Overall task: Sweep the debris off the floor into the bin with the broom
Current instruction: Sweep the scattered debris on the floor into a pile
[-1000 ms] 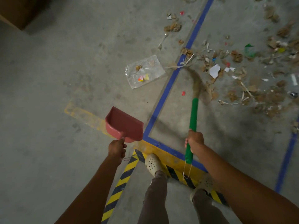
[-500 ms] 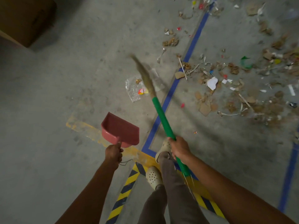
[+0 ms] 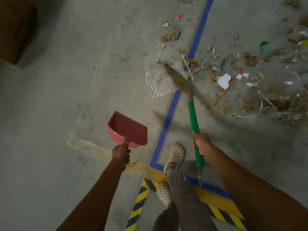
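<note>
My right hand (image 3: 202, 144) grips the green handle of the broom (image 3: 194, 119). Its brown bristles (image 3: 180, 80) are blurred and lie over a clear plastic bag (image 3: 158, 84) beside the blue floor line. My left hand (image 3: 120, 154) holds the handle of a red dustpan (image 3: 128, 129), which hangs above the floor left of the line. Debris (image 3: 250, 80) of cardboard scraps, paper bits and strips is scattered across the floor at the upper right. No bin is in sight.
A brown cardboard box (image 3: 15, 30) stands at the upper left. Blue tape (image 3: 168, 120) runs up the floor, with yellow and black hazard tape (image 3: 141, 202) near my feet. My front shoe (image 3: 176, 154) is just inside the blue corner.
The broom head swung left across the blue line, then back right over the plastic bag. My feet stepped forward, and the dustpan stayed in my left hand.
</note>
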Demonstrator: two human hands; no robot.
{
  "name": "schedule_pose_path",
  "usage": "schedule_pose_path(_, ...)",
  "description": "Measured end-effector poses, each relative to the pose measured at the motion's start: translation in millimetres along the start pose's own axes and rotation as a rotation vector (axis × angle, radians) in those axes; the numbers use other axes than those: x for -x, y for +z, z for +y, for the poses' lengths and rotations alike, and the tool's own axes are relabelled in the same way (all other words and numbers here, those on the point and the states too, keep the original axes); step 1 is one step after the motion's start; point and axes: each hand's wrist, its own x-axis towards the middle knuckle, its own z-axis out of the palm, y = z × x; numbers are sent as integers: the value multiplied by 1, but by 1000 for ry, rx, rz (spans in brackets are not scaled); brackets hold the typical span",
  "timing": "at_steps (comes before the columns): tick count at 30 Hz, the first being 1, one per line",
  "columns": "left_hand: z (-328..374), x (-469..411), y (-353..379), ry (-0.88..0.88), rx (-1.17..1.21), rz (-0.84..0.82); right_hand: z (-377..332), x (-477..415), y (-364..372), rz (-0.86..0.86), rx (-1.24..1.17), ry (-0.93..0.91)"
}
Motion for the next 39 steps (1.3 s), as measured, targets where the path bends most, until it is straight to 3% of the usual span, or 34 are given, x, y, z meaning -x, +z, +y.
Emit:
schedule_pose_path(6, 49, -1, 55, 50, -76, -112, -22, -17, -69, 329, -258, -20)
schedule_pose_path(10, 72, 6, 70, 81, -104, -144, -23, 9, -90, 415, -325, -74)
schedule_pose_path(14, 85, 11, 70, 117, -130, -151, -14, 44, -80, 312, -297, -154)
schedule_pose_path(20, 94, 11, 46, 145, -122, -94, -14, 83, -20, 39, 102, -283)
schedule_pose_path(26, 104, -17, 4, 131, -186, 23, -42, 88, 47, -224, 319, -201)
schedule_pose_path(29, 114, -38, -12, 118, -200, 8, -66, 81, 63, -245, 232, -90)
schedule_pose_path(34, 144, -71, -22, 135, -252, -56, -94, 57, 56, 28, -56, 37)
schedule_pose_path(39, 177, -86, -22, 166, -318, -121, -116, 61, 36, 192, -464, 67)
